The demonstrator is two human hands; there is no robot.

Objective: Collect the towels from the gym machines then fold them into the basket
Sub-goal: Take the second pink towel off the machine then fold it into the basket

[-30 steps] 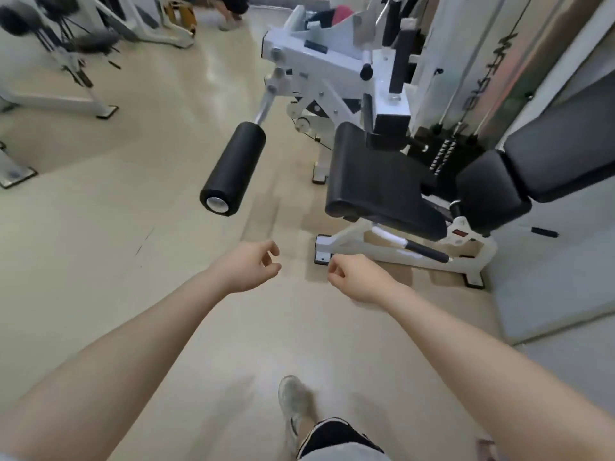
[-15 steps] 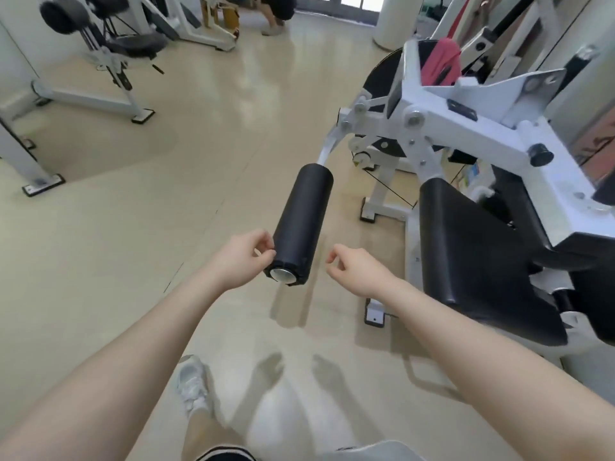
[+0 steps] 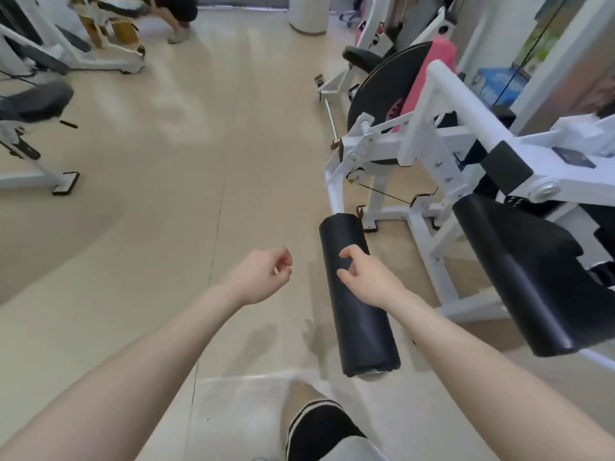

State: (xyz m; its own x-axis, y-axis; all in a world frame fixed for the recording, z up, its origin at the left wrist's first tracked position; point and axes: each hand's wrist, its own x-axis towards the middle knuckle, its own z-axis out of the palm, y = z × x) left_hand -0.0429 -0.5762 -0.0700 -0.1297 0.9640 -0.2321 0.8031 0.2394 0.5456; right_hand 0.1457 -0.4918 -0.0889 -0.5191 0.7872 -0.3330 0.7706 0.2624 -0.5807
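A pink towel hangs draped over the white gym machine, behind its black disc; its lower edge seems hidden by the frame.

Gym hall with a glossy beige floor

White-framed machines with black pads stand right and left; a white round column rises at the far end, daylight glaring off the floor.
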